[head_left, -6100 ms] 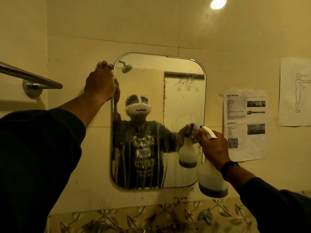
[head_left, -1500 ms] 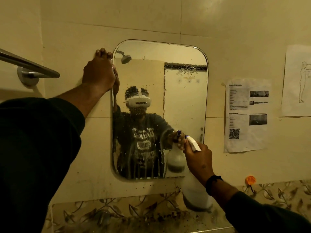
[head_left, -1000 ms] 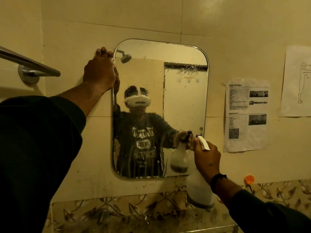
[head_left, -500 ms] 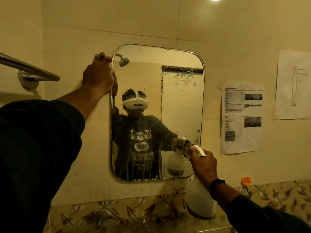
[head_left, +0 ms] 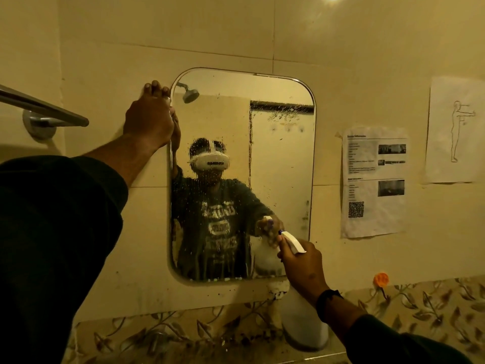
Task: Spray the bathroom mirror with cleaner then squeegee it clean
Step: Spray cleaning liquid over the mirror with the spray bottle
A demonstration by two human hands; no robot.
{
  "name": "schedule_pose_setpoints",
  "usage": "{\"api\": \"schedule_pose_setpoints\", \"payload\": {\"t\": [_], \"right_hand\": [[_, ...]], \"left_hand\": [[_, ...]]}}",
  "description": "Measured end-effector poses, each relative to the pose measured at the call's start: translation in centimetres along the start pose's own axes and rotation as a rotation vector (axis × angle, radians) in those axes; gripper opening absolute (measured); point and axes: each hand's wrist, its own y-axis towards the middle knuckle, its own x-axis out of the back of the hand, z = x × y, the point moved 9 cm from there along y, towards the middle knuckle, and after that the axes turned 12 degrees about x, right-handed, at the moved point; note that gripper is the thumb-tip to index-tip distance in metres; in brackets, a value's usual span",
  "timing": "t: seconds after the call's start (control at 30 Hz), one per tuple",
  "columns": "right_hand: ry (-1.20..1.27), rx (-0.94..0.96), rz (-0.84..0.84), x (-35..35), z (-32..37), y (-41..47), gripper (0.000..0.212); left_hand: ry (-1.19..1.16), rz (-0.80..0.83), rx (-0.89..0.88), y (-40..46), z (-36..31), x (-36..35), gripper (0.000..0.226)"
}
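At mirror (head_left: 278,158) — right grip (head_left: 304,266) curled round spray bottle (head_left: 304,321), left grip (head_left: 149,119) clutching mirror's edge

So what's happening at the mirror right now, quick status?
Left hand gripping mirror edge. Right hand holding spray bottle, nozzle at lower right glass. Droplets on glass. No squeegee visible.

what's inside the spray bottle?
The spray bottle is translucent white, gripped at the neck by the right hand. A darker band shows near its base, probably a little cleaner. The hand covers the neck and trigger, so nothing shows there.
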Motion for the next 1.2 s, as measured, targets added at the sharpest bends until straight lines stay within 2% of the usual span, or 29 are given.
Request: {"api": "schedule_pose_setpoints", "payload": {"t": [0.17,0.4,0.73,0.87,0.97,1.2], "right_hand": [[-0.015,0.005,0.061,-1.5,0.6,0.1,0.026],[0.046,0.032,0.150,-4.0,1.5,-0.6,0.015],[0.034,0.057,0.087,-5.0,1.9,-0.8,0.015],[0.122,0.047,0.179,-6.5,2.7,-1.1,0.022],[0.127,0.080,0.203,-7.5,3.7,-1.5,0.019],[0.112,0.073,0.164,-8.4,4.4,-1.4,0.020]], "left_hand": [[-0.004,-0.004,-0.009,-0.2,-0.1,0.3,0.033],[-0.016,0.002,0.010,-0.2,-0.1,0.3,0.032],[-0.025,-0.003,0.011,-0.5,-0.2,0.5,0.031],[-0.022,-0.013,0.009,-0.4,-0.1,0.5,0.031],[-0.029,-0.007,0.005,-0.4,-0.1,0.4,0.031],[-0.026,-0.010,-0.001,-0.5,-0.2,0.5,0.032]]}}
